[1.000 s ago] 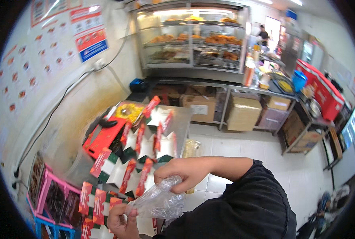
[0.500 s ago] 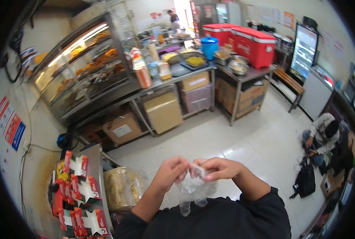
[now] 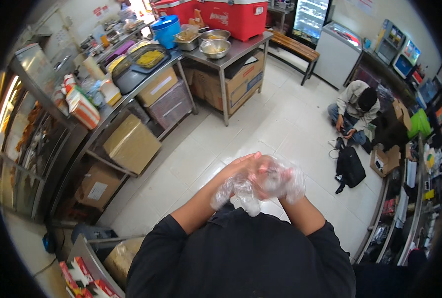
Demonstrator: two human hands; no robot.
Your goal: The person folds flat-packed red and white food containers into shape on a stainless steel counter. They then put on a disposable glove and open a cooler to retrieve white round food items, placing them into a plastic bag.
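A thin clear disposable plastic glove [image 3: 246, 191] is bunched between my hands in front of my chest, its finger-like ends hanging down. My left hand [image 3: 242, 165] stretches across toward the right with its fingers extended, touching the crumpled film. Mostly behind and under the plastic is my right hand [image 3: 270, 179]. Its bent fingers show blurred through the film and appear to grip it. How far the glove covers either hand cannot be made out.
Left stands a steel counter [image 3: 126, 102] with food trays beside a glass display case [image 3: 27, 134]. Ahead is a steel table [image 3: 233, 57] bearing a red cooler [image 3: 233, 20]. At right, a person [image 3: 357, 109] sits on the floor near a black backpack [image 3: 350, 166]. Shelves [image 3: 405, 223] line the right side.
My view has swung to the right. My fingertips were pinching the glove's edge; now my left hand is stretched out and the film spreads over my right hand.
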